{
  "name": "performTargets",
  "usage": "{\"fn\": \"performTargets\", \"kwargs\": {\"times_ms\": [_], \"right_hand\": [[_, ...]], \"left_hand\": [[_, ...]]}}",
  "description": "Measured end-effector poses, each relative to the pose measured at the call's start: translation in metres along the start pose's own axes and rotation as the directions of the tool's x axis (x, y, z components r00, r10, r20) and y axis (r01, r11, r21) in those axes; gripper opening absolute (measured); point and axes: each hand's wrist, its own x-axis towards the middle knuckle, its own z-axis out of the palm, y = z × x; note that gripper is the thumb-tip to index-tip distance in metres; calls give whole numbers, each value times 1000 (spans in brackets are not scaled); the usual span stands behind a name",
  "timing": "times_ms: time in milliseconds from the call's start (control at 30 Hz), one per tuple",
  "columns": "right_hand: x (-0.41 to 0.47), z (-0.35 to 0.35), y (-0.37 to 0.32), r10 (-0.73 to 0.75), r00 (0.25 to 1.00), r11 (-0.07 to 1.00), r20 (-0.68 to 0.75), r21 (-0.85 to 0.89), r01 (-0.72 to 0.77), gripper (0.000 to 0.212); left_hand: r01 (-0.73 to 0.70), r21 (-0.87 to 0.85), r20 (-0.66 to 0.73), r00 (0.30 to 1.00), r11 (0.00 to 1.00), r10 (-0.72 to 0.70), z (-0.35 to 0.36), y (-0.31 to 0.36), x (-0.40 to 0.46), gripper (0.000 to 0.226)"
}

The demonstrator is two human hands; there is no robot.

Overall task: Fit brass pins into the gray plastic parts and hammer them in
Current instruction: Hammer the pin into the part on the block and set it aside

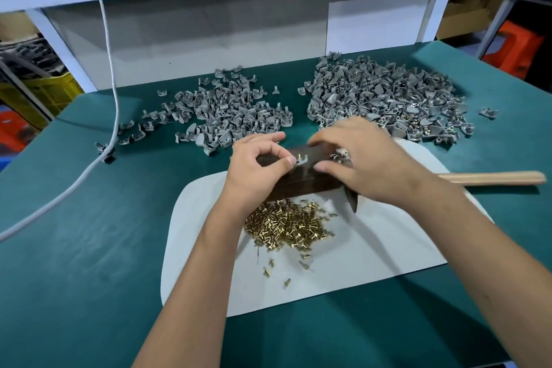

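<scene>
Head view, looking down on a green-matted bench. Judged midway: right-hand heap of small gray plastic parts (pixel 388 98) showing brass glints, likely finished; left-hand heap of plain gray parts (pixel 221 116) awaiting pins.

On a dark metal block (pixel 298 179), one small gray plastic part (pixel 301 160) with a brass pin (pixel 298 155) standing proud, not yet hammered. Left hand (pixel 257 164) pinching that part. Right hand (pixel 358 158) beside it, fingers curled, grasp unclear. Loose brass pins (pixel 286 224) piled on a white sheet (pixel 373 248); wooden hammer handle (pixel 493 178) lying untouched.

A green-covered table (pixel 89 248) is seen, on which two heaps of gray plastic parts (pixel 227 110) (pixel 388 95), a white sheet (pixel 343 272), a white cable (pixel 98 155) and a wooden handle (pixel 493 179) are laid.
</scene>
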Motion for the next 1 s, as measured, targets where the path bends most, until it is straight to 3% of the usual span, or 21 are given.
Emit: {"fn": "performTargets", "kwargs": {"times_ms": [67, 200, 267, 367, 500, 567, 633, 700, 800, 900, 1000], "right_hand": [[6, 10, -12, -54, 998, 998, 30, 26, 53, 31], [19, 18, -13, -92, 996, 996, -20, -22, 92, 22], [20, 20, -7, -11, 996, 1000, -88, -29, 9, 32], [17, 22, 7, 168, 960, 982, -225, -52, -184, 46], [17, 24, 22, 414, 836, 901, -359, 30, -433, 54], [16, 24, 25, 465, 791, 873, -398, 55, -485, 50], [14, 23, 20, 404, 818, 910, -410, 89, -405, 38], [11, 24, 7, 236, 903, 971, -359, 115, -208, 26], [3, 29, -29, -102, 985, 971, -141, 199, 129, 18], [-5, 36, -58, -366, 922, 907, 130, 272, 322, 15], [-11, 40, -73, -444, 851, 886, 281, 283, 368, 17]], "left_hand": [[-20, -12, 14, 1000, 1000, 20, -1, -1, 0, 5], [-5, -62, -32, 999, 998, 4, -3, -2, 2, 15], [34, 34, -158, 987, 999, -29, -7, -10, 8, 15], [93, 349, -318, 948, 932, 24, -23, -31, 15, 14], [156, 412, -286, 958, 897, -36, -30, -53, 13, 32], [126, 427, -223, 974, 896, -31, -27, -55, 12, 37], [76, 499, -123, 992, 863, -16, -28, -54, 14, 40], [51, 530, -75, 997, 846, -14, -28, -54, 16, 39], [49, 487, -157, 987, 872, 32, -29, -51, 13, 29], [64, 448, -215, 976, 892, 38, -31, -51, 11, 22], [112, 374, -268, 963, 921, -8, -32, -53, 11, 20]]}}
